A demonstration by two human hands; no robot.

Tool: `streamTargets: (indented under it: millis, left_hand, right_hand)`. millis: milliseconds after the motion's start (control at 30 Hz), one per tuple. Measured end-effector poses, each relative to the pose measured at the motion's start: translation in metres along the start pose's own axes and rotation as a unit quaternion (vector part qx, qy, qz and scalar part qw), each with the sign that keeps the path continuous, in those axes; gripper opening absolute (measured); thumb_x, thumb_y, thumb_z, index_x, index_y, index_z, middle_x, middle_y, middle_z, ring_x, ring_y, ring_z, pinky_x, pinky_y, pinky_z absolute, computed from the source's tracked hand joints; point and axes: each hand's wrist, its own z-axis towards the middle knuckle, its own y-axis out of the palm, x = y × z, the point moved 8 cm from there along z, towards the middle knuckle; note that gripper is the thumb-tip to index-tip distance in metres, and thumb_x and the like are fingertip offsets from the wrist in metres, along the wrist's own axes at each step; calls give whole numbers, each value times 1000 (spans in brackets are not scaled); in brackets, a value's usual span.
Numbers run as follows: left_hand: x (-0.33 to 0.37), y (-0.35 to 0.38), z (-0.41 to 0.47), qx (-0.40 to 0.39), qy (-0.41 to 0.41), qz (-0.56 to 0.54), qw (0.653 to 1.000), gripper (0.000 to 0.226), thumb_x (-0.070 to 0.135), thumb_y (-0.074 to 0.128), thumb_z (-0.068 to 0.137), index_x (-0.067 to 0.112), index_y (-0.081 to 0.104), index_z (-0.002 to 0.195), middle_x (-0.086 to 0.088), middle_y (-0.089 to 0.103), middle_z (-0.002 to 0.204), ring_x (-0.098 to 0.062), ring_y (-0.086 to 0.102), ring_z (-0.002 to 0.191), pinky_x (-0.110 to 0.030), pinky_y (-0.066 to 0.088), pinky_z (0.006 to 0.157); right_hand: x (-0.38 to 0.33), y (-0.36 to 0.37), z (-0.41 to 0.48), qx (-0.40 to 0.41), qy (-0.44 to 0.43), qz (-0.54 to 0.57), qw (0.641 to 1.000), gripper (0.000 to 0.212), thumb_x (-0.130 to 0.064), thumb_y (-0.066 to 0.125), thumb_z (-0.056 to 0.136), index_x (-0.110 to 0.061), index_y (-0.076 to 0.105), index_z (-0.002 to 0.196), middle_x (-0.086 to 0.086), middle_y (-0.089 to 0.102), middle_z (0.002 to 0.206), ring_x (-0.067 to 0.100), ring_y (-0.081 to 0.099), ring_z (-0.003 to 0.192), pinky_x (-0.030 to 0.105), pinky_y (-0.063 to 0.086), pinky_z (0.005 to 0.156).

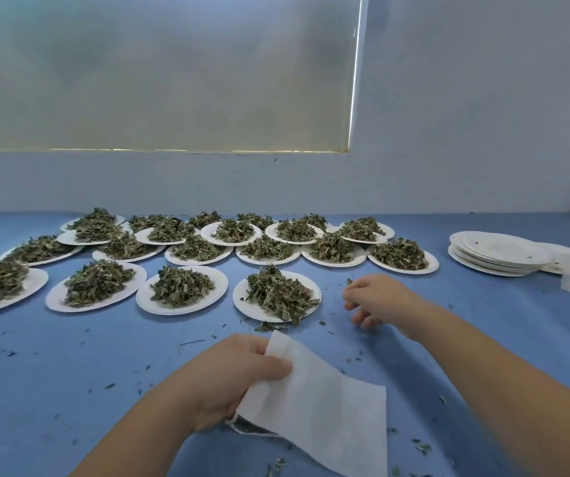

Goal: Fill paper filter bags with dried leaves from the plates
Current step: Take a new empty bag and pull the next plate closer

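Care would matter most at the mouth of the filter bag, I judged. It should be spread wide and brought close to the nearest plate, so that a pinch of dried leaves could drop in without scattering more scraps over the blue table.

The left hand, at lower centre of the frame, gripped the bag with its thumb clamped over the bag's upper left edge and its fingers curled beneath; the rest of the bag hung limp toward the lower right.

The right hand, at centre right, hovered just right of that plate with its fingers loosely curled and apart. Whether they pinched a leaf scrap, I could not tell. The bag lay well apart from them.
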Motion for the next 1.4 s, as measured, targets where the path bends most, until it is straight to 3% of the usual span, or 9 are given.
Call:
streamTargets:
  millis: [167, 267, 367, 567, 800, 900, 1033, 1233, 1400]
  left_hand:
    - [-1, -18, -4, 34, 10, 20, 999, 20, 12, 56, 95, 6, 75, 95, -16, 74, 95, -27, 72, 80, -32, 57, 66]
    - [1, -23, -7, 35, 8, 21, 999, 19, 18, 59, 94, 8, 74, 89, -12, 72, 77, -23, 64, 53, -25, 49, 42]
    - [1, -28, -10, 35, -1, 27, 999, 19, 20, 58, 95, 11, 71, 83, -7, 68, 65, -18, 59, 43, -21, 43, 35]
    - [-1, -35, -9, 38, -22, 45, 998, 16, 22, 57, 96, 9, 66, 91, -5, 65, 62, -16, 56, 40, -20, 42, 35]
    - [-4, -41, -6, 42, -30, 28, 998, 12, 17, 62, 93, 9, 67, 86, -9, 69, 70, -21, 64, 53, -26, 50, 43]
    - [-4, -46, -5, 53, -20, 24, 998, 12, 15, 61, 93, 6, 69, 92, -13, 70, 79, -25, 66, 62, -32, 55, 51]
    - [-2, -50, -4, 70, -3, 22, 997, 17, 18, 58, 94, 5, 67, 101, -6, 64, 66, -17, 58, 45, -22, 45, 37]
    - [-2, -54, -7, 85, -20, 35, 996, 18, 27, 64, 91, 10, 65, 92, -7, 62, 66, -14, 50, 36, -20, 39, 35]
    - [-3, -59, -7, 88, -30, 36, 995, 7, 11, 63, 86, 5, 65, 88, -12, 56, 69, -16, 42, 37, -20, 36, 33]
  right_hand:
    - [-5, 12, 39, 6, 76, -15, 997, 11, -7, 51, 88, -7, 50, 77, 11, 54, 74, 20, 42, 51, 23, 35, 46]
    - [-14, 24, 56, 10, 97, -92, 991, 14, -5, 45, 86, -7, 48, 73, 7, 44, 61, 17, 29, 47, 24, 25, 47]
    - [-17, 33, 67, 4, 134, -126, 983, 11, -7, 41, 91, -5, 48, 82, 6, 37, 61, 15, 25, 47, 23, 25, 47]
    - [-15, 37, 69, -54, 193, -132, 971, 23, -13, 50, 95, -8, 48, 72, 1, 36, 46, 12, 26, 28, 14, 22, 31]
    - [-16, 37, 65, -68, 194, -164, 965, 34, -15, 52, 96, -12, 43, 62, -1, 38, 43, 10, 27, 36, 16, 19, 35]
    - [-17, 34, 65, -48, 192, -133, 971, 20, -11, 53, 93, -7, 49, 75, 2, 41, 55, 9, 29, 39, 16, 20, 35]
    - [-13, 30, 63, -14, 173, -54, 983, 7, -3, 51, 91, -3, 51, 97, 5, 44, 62, 11, 36, 47, 18, 25, 40]
    - [-1, 16, 55, 23, 147, 89, 985, 7, 3, 49, 91, -3, 49, 93, 7, 43, 66, 11, 39, 49, 17, 28, 36]
    - [17, -16, 41, 35, 132, 135, 981, 7, 4, 46, 92, -2, 47, 89, 6, 39, 63, 11, 37, 50, 15, 25, 33]
